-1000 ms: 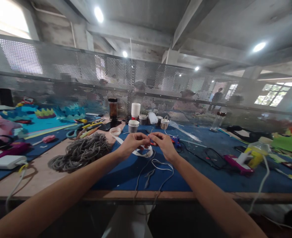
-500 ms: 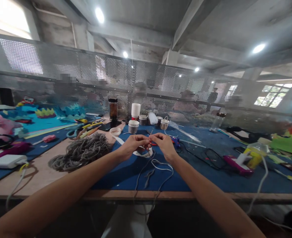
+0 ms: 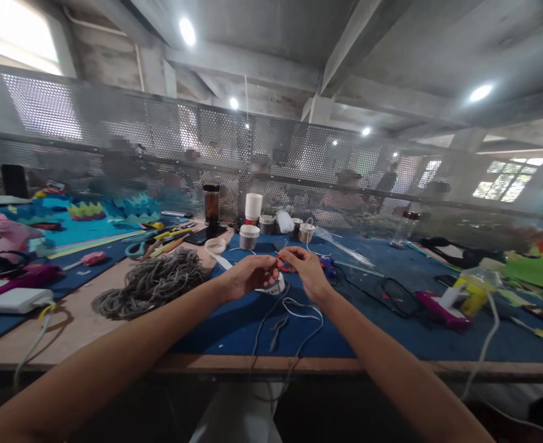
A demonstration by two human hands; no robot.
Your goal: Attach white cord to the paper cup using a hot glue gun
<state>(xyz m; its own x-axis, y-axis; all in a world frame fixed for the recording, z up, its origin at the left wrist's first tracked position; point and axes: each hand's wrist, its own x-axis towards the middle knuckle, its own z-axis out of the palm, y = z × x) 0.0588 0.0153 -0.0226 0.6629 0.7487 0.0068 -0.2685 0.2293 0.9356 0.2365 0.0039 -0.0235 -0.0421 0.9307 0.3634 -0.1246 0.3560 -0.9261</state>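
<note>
My left hand point(image 3: 247, 274) and my right hand point(image 3: 306, 268) meet over the blue felt mat point(image 3: 373, 320), fingertips pinched together on a thin grey cord point(image 3: 271, 311). The cord hangs down from my fingers, loops on the mat and trails over the table's front edge. A white strip of tape point(image 3: 276, 287) lies curled on the mat just under my hands. Something small and red shows between my fingertips; I cannot make out what it is.
A pile of grey cord point(image 3: 154, 282) lies left of my hands. Paper cups point(image 3: 252, 207), a dark jar point(image 3: 210, 203) and small tubs stand behind. Scissors point(image 3: 135, 248), pens and felt shapes lie far left, a glue gun point(image 3: 440, 304) and yellow bottle point(image 3: 474, 283) right. A perforated metal screen backs the table.
My hands stay pinched together on the cord. My left hand has turned slightly, its fingers curling lower over the white tape.
</note>
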